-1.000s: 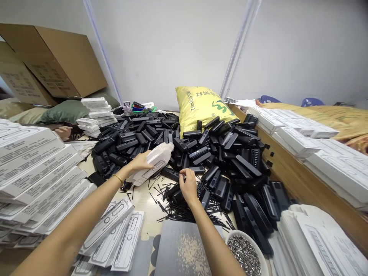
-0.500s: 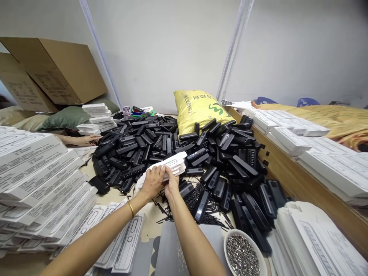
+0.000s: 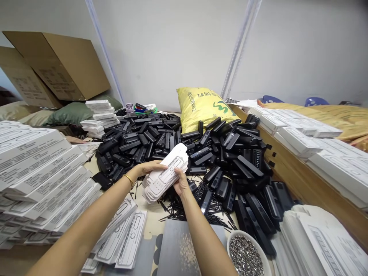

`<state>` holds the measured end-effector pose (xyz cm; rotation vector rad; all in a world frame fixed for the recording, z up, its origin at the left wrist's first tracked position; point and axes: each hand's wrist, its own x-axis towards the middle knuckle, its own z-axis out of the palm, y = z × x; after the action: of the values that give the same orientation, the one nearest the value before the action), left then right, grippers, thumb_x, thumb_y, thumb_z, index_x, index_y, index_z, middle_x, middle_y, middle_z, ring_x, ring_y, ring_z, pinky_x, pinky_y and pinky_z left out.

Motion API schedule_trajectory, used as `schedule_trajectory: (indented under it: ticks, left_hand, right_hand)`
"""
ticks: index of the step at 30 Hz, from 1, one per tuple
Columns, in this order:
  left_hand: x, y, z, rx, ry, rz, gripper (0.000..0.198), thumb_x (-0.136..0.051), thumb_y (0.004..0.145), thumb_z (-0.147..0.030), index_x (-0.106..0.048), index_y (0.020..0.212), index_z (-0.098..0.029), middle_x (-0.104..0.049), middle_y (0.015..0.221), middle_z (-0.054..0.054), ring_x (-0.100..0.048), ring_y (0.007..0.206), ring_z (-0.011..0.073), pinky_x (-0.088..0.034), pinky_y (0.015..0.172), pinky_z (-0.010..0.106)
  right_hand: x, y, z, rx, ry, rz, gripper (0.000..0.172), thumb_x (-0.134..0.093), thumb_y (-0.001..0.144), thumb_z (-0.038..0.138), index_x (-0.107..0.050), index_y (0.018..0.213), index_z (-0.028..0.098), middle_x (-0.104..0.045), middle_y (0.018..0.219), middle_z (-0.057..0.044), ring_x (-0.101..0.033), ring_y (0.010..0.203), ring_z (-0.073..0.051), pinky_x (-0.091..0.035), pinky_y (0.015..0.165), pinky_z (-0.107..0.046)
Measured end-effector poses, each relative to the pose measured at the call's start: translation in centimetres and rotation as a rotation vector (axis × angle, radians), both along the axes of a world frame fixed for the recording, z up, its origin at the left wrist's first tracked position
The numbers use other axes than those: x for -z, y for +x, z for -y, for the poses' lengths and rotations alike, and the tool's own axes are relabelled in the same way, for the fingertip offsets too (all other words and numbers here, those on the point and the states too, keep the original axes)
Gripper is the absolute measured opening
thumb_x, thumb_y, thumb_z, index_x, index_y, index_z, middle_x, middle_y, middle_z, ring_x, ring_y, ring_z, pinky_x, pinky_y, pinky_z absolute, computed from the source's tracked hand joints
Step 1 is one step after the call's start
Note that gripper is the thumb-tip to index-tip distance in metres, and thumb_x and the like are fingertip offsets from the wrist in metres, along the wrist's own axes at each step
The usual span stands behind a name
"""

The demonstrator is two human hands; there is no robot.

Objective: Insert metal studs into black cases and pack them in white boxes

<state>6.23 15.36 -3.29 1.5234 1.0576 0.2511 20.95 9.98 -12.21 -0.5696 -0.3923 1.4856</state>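
Over the middle of the worktable I hold a stack of flattened white cartons (image 3: 165,174), printed with a long device outline. My left hand (image 3: 148,168) grips its far left side, with a gold bangle on the wrist. My right hand (image 3: 180,183) closes on the right edge, its thumb on top and its other fingers hidden beneath. A heap of long black plastic cases (image 3: 152,134) lies just beyond. Thin black sticks (image 3: 172,209) are scattered beneath and to the right of the stack. More printed white cartons (image 3: 132,241) lie between my forearms.
White boxes (image 3: 37,165) are piled high at left. A white bowl (image 3: 267,264) of small metal parts stands near right, beside stacked white sleeves (image 3: 316,234). A yellow sack (image 3: 204,109) rests behind the heap. A wooden board (image 3: 310,178) edges the right side. Another person's forearm (image 3: 74,139) shows at left.
The carton stack has turned, so its printed face shows more and its near end hangs lower. My left hand has shifted to its far side. The other person's hand has drawn back left.
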Motion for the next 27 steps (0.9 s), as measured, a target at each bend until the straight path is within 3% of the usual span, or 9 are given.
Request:
schedule_trajectory:
  ticks: [3,8,13,17,23,27]
  left_hand:
    - [0.3,0.5,0.4,-0.069,-0.096,0.073,0.061,-0.075,0.062,-0.050,-0.064,0.110,-0.014,-0.072,0.103,0.012,-0.068,0.091,0.0289,-0.056,0.074,0.035]
    - [1.8,1.1,1.4,-0.266,-0.071,0.246,0.063,-0.076,0.063,-0.048,-0.061,0.111,-0.010,-0.072,0.099,0.014,-0.069,0.085,0.0271,-0.056,0.074,0.036]
    - [2.4,1.8,2.6,-0.427,0.008,0.415,0.067,-0.075,0.067,-0.046,-0.053,0.120,-0.011,-0.068,0.108,0.015,-0.068,0.090,0.0251,-0.055,0.076,0.034]
    - [2.0,2.0,3.6,-0.440,0.020,0.504,0.063,-0.074,0.070,-0.043,-0.052,0.121,-0.014,-0.066,0.114,0.016,-0.067,0.094,0.0260,-0.055,0.078,0.034]
    - [1.6,1.0,5.2,-0.400,0.074,0.584,0.069,-0.077,0.067,-0.039,-0.049,0.127,-0.021,-0.062,0.125,0.013,-0.059,0.113,0.0292,-0.052,0.088,0.036]
    - [2.4,-0.2,6.9,-0.417,0.169,0.569,0.074,-0.080,0.062,-0.037,-0.050,0.128,-0.020,-0.062,0.124,0.012,-0.054,0.120,0.0309,-0.045,0.100,0.040]
  right_hand:
    - [-0.2,0.3,-0.3,-0.015,0.002,0.022,0.048,-0.070,0.067,0.033,-0.059,0.111,0.017,-0.073,0.098,-0.003,-0.067,0.097,-0.023,-0.053,0.091,-0.038]
    - [-1.0,0.6,-1.2,-0.003,0.004,0.111,0.050,-0.072,0.070,0.038,-0.056,0.113,0.019,-0.072,0.104,-0.005,-0.068,0.096,-0.022,-0.054,0.089,-0.037]
    - [-2.4,1.7,-0.7,-0.111,0.044,0.286,0.058,-0.083,0.058,0.028,-0.058,0.108,0.018,-0.072,0.104,-0.007,-0.068,0.094,-0.025,-0.054,0.087,-0.041]
    - [-2.9,2.3,0.2,-0.128,0.078,0.386,0.061,-0.084,0.057,0.029,-0.056,0.111,0.018,-0.068,0.113,-0.009,-0.065,0.103,-0.026,-0.051,0.092,-0.043]
    - [-1.9,1.5,1.4,0.029,0.273,0.605,0.074,-0.080,0.063,0.036,-0.045,0.126,0.022,-0.060,0.126,-0.008,-0.056,0.116,-0.023,-0.044,0.101,-0.038]
    - [-1.3,1.0,2.5,0.039,0.375,0.817,0.095,-0.080,0.061,0.038,-0.030,0.140,0.024,-0.050,0.137,-0.010,-0.049,0.125,-0.025,-0.036,0.107,-0.041]
